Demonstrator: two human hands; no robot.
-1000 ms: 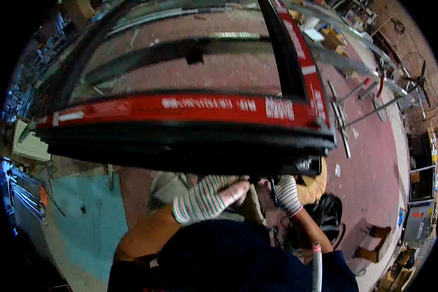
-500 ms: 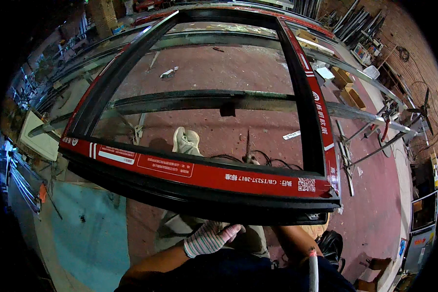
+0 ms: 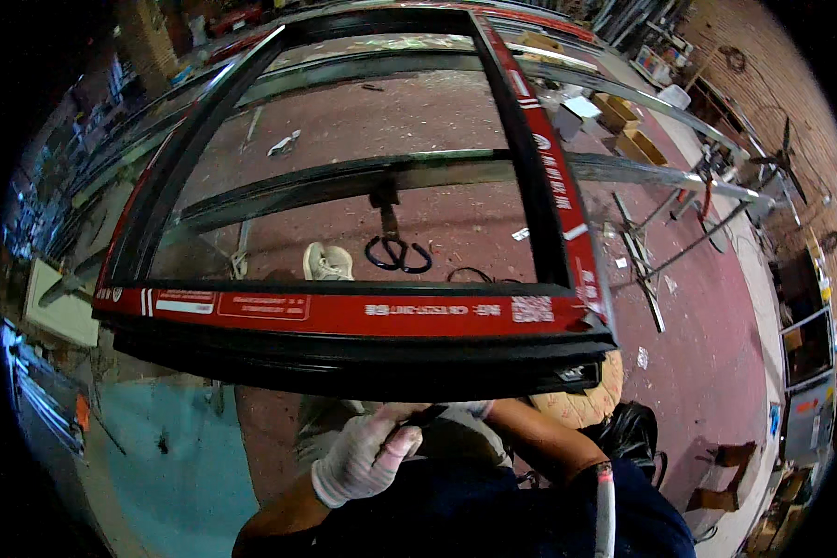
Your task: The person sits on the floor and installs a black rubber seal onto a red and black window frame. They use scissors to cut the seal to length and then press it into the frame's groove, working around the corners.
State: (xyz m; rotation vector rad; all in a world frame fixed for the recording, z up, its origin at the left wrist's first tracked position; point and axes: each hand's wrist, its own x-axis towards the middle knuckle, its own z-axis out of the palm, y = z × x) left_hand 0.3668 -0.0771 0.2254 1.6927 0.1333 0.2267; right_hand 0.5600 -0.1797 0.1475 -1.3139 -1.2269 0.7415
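A large black window-like frame [image 3: 363,358] with red protective film lies across metal rails in front of me. Below its near edge my left hand [image 3: 367,453], in a whitish knit glove, is closed with the thumb pressed over the fingers. A small dark piece [image 3: 426,416] shows at its fingertips; its kind is unclear. My right hand [image 3: 477,407] reaches in beside it, just under the frame edge. Only a sliver of its glove shows, and its fingers are hidden. Through the frame's opening, scissors [image 3: 398,253] with black looped handles hang from the middle rail.
Long metal rails [image 3: 660,172] run crosswise under the frame. A round cushioned stool top [image 3: 581,395] and a black bag [image 3: 631,437] are at my right. Cardboard boxes [image 3: 640,146] lie beyond the rails, and a black fan [image 3: 784,163] stands far right.
The window frame sits farther left and higher in the view. My left hand has come up and closed around the dark piece. The scissors' handle loops have turned into sight.
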